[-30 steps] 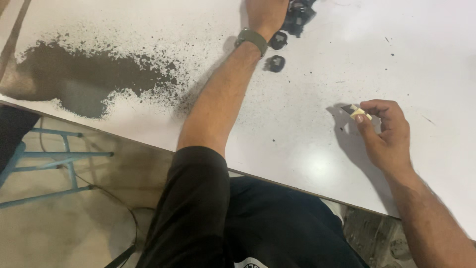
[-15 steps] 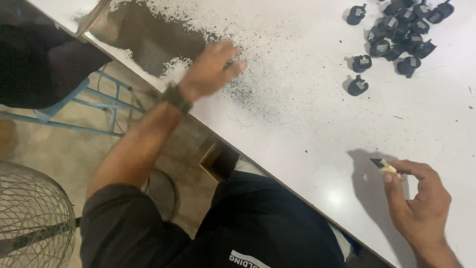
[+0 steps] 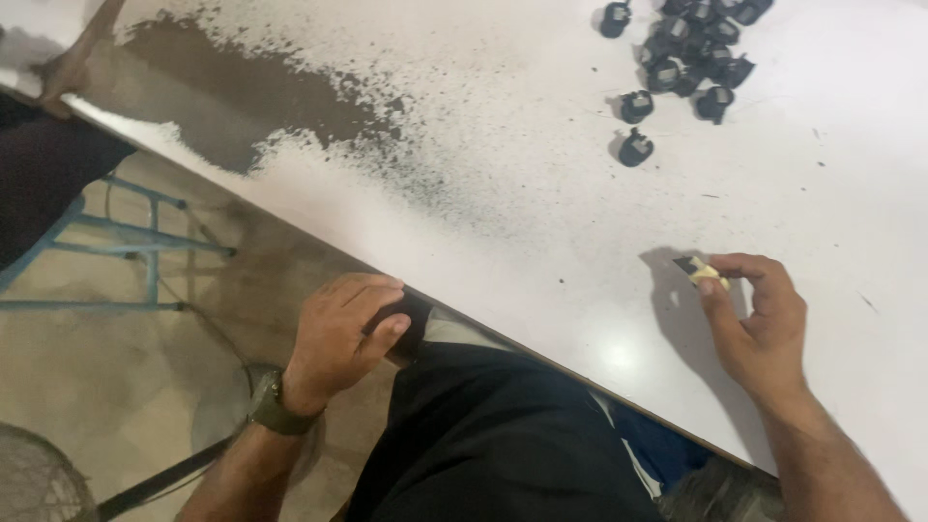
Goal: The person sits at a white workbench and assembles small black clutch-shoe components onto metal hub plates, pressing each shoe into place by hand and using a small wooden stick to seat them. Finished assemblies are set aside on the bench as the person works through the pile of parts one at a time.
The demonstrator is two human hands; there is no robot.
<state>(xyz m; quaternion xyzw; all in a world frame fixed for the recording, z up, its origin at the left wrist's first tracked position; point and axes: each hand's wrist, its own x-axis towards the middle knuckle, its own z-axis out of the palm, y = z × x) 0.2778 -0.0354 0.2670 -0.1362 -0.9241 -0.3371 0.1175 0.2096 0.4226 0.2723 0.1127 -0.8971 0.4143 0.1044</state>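
A white table (image 3: 541, 222) is lit from above, a bright glare being thrown on its glossy top. Beyond its edge, a worn beige floor (image 3: 87, 377) is seen, with a blue metal frame (image 3: 145, 242) and a fan grille (image 3: 39, 483).

Glossy smooth white table (image 3: 541, 232), matt gritty dark powder (image 3: 242, 92), shiny black plastic parts (image 3: 691, 53), matt black cloth shorts (image 3: 493, 445)

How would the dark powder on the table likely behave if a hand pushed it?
The powder would probably smear and scatter rather than slide whole: it lies thin, with loose specks trailing off. It looks light and fine, so it would likely cling to fingers.
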